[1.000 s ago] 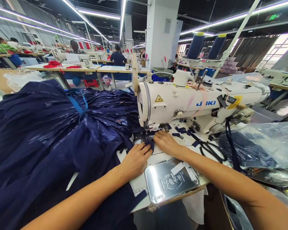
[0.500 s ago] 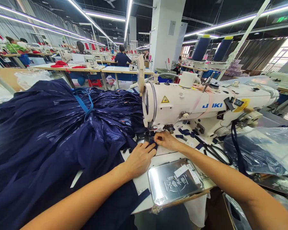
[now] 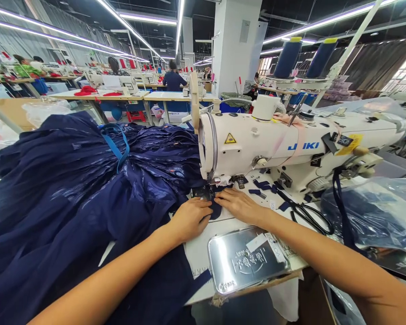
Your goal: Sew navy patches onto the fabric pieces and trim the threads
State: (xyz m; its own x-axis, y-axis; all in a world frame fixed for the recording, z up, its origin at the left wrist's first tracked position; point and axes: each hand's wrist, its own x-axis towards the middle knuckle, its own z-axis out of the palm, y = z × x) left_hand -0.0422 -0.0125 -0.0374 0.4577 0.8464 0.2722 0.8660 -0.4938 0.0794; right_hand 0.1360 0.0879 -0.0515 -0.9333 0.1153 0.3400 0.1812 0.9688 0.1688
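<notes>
Navy cloth (image 3: 216, 211) partly hidden by left hand (image 3: 192, 219), right hand (image 3: 238, 205), each grip apparently open, fingers resting flat

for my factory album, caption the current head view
Two hands guide navy fabric beneath a white sewing machine, scissors lying nearby

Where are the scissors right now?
The black-handled scissors lie on the sewing table, right of the metal tin and beyond the right forearm, beside some dark fabric scraps.
</notes>
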